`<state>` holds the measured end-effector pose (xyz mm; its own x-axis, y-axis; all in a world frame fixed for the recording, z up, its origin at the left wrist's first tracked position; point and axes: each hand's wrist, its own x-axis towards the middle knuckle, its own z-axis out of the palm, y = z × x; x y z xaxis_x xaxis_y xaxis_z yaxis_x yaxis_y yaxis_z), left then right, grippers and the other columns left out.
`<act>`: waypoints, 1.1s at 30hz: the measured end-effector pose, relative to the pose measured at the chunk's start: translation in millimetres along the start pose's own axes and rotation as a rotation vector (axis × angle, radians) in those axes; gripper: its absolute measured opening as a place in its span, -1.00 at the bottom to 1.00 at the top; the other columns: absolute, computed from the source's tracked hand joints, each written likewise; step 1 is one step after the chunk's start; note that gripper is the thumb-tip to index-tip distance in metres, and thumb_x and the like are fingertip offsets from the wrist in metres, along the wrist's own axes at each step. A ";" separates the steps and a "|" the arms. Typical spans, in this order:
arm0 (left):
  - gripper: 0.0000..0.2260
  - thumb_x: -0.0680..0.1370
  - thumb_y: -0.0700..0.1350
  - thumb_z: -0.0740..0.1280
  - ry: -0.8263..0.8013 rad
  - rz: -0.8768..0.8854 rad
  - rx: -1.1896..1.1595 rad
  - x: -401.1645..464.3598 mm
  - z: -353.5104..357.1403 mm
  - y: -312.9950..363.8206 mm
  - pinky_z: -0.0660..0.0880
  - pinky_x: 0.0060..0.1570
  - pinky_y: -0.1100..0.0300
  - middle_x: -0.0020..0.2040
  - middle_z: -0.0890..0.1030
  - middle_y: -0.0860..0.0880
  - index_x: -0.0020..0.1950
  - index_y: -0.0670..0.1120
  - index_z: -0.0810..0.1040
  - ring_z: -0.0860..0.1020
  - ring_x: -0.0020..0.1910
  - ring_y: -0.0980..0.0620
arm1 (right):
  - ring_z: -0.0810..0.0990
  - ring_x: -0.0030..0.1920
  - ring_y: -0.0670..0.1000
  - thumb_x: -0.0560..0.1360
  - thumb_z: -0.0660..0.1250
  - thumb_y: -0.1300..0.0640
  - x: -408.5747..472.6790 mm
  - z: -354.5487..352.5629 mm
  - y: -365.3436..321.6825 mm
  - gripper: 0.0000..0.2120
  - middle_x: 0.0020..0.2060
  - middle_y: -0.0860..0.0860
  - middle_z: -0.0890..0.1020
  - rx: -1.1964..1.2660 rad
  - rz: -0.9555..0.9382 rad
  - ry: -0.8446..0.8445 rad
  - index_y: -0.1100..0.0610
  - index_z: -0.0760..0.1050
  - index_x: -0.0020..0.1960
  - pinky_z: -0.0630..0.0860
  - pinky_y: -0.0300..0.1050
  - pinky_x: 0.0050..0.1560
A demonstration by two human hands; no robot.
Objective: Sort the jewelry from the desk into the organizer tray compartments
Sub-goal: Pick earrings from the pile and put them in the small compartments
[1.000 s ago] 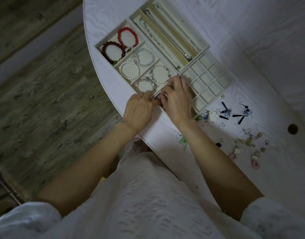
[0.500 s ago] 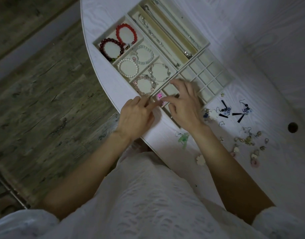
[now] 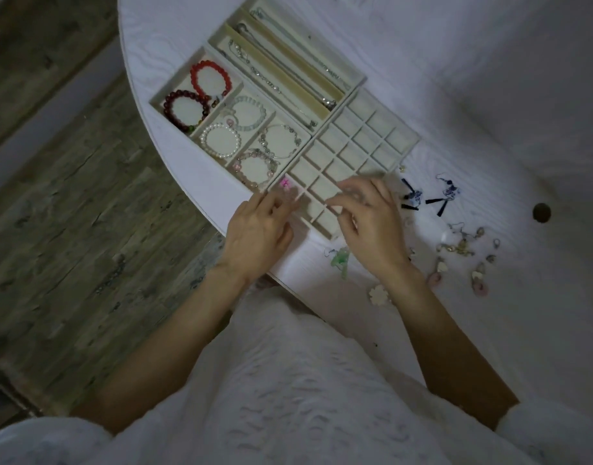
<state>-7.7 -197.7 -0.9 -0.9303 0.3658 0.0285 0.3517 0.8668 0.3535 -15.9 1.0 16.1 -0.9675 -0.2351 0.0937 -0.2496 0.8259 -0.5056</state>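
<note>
A cream grid tray (image 3: 358, 137) of small square compartments lies on the white desk (image 3: 489, 95). A pink earring (image 3: 285, 184) sits in its nearest left compartment. My left hand (image 3: 258, 229) hovers just below that compartment, fingers loosely bent and holding nothing visible. Over the tray's near compartments my right hand (image 3: 368, 223) spreads relaxed, motion-blurred fingers, also with nothing visible in it. Loose jewelry lies to the right: blue tassel earrings (image 3: 447, 193), a green earring (image 3: 340, 260), a white flower piece (image 3: 379, 294) and a cluster of gold and pink earrings (image 3: 462, 246).
A bracelet tray (image 3: 174, 92) holding several beaded bracelets sits left of the grid tray, near the desk's curved edge. Behind both is a long necklace tray (image 3: 355, 80) with chains. A round cable hole (image 3: 541, 212) is at far right. Wood floor lies to the left.
The hands were together over the near-left compartment; the pink earring now lies there and the hands have parted, the right one moving right over the grid.
</note>
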 end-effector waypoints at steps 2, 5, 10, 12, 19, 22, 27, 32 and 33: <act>-0.64 0.47 -0.06 0.15 -0.059 0.021 0.005 -2.6 7.3 12.5 0.40 -0.16 0.04 -0.01 0.57 -0.13 0.15 -0.11 0.60 0.51 -0.09 -0.15 | 0.51 0.02 0.10 0.45 0.14 0.22 -35.6 -15.7 16.1 -0.71 -0.04 0.08 0.63 -0.014 0.115 0.081 0.17 0.64 -0.03 0.45 0.00 0.04; -0.62 0.48 0.04 0.20 -0.118 0.034 0.028 -6.5 17.1 32.5 0.31 -0.04 0.06 0.06 0.55 -0.11 0.20 -0.08 0.58 0.48 0.02 -0.15 | 0.56 -0.03 0.16 0.46 0.14 0.20 -87.8 -32.1 45.8 -0.71 -0.09 0.11 0.65 -0.138 0.279 0.063 0.18 0.63 -0.01 0.46 0.03 0.01; -0.62 0.43 -0.02 0.46 -0.132 0.038 0.047 -9.8 28.7 48.2 0.41 -0.04 0.00 0.12 0.56 -0.17 0.19 -0.15 0.58 0.46 0.04 -0.20 | 0.51 -0.01 0.21 0.48 0.28 0.24 -136.3 -35.4 68.2 -0.69 0.14 0.22 0.48 -0.194 0.658 -0.014 0.21 0.49 0.22 0.42 -0.06 -0.16; -0.68 0.44 -0.04 0.45 -0.105 0.039 0.039 -10.3 30.9 49.8 0.42 -0.06 -0.02 0.10 0.57 -0.18 0.13 -0.16 0.60 0.46 0.03 -0.22 | 0.51 -0.15 0.18 0.48 0.27 0.26 -140.9 -33.4 68.6 -0.69 0.09 0.22 0.46 -0.129 0.708 0.011 0.22 0.47 0.21 0.32 -0.14 -0.28; -0.71 0.52 0.03 0.20 0.001 0.028 -0.009 -9.9 40.0 42.4 0.27 -0.11 0.08 -0.02 0.61 -0.06 0.02 -0.04 0.67 0.36 -0.01 -0.05 | 0.52 0.02 0.14 0.41 0.39 0.32 -106.7 -23.7 47.7 -0.75 0.04 0.15 0.53 -0.092 0.409 0.057 0.18 0.56 0.08 0.53 -0.05 -0.16; -0.73 0.53 0.02 0.22 0.035 0.015 -0.007 -11.4 44.5 40.1 0.23 -0.11 0.12 -0.03 0.61 -0.05 0.02 -0.03 0.68 0.40 -0.02 -0.06 | 0.46 0.08 0.15 0.42 0.39 0.32 -78.4 -14.2 44.1 -0.68 0.05 0.14 0.55 -0.146 0.262 -0.103 0.15 0.57 0.16 0.51 -0.01 -0.02; -0.72 0.53 0.03 0.21 0.035 -0.016 -0.023 -11.5 44.9 40.6 0.30 -0.11 0.09 -0.02 0.61 -0.03 0.03 0.00 0.68 0.46 -0.02 -0.13 | 0.46 0.13 0.11 0.50 0.36 0.17 -61.8 -11.8 53.0 -0.71 0.14 0.12 0.53 -0.123 0.254 -0.267 0.17 0.52 0.21 0.48 -0.06 -0.01; -0.74 0.55 0.03 0.22 0.037 0.005 -0.060 -11.8 47.7 38.2 0.28 -0.10 0.11 0.00 0.62 0.00 0.06 0.01 0.67 0.41 -0.02 -0.06 | 0.43 0.14 0.07 0.51 0.34 0.11 -60.4 -16.1 61.2 -0.77 0.09 0.09 0.53 -0.127 0.244 -0.291 0.17 0.52 0.13 0.47 -0.10 -0.06; -0.75 0.56 0.02 0.23 0.038 0.020 -0.083 -11.7 47.5 38.0 0.30 -0.09 0.12 0.02 0.63 0.01 0.07 0.00 0.66 0.42 -0.02 -0.05 | 0.45 0.12 0.06 0.53 0.32 0.12 -61.6 -16.5 62.2 -0.79 0.07 0.09 0.54 -0.138 0.241 -0.270 0.17 0.53 0.12 0.48 -0.11 -0.09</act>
<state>21.6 -153.0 -32.2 -0.9270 0.3683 0.0715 0.3619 0.8277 0.4289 27.6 75.3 -7.0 -0.9578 -0.1377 -0.2524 -0.0379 0.9306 -0.3641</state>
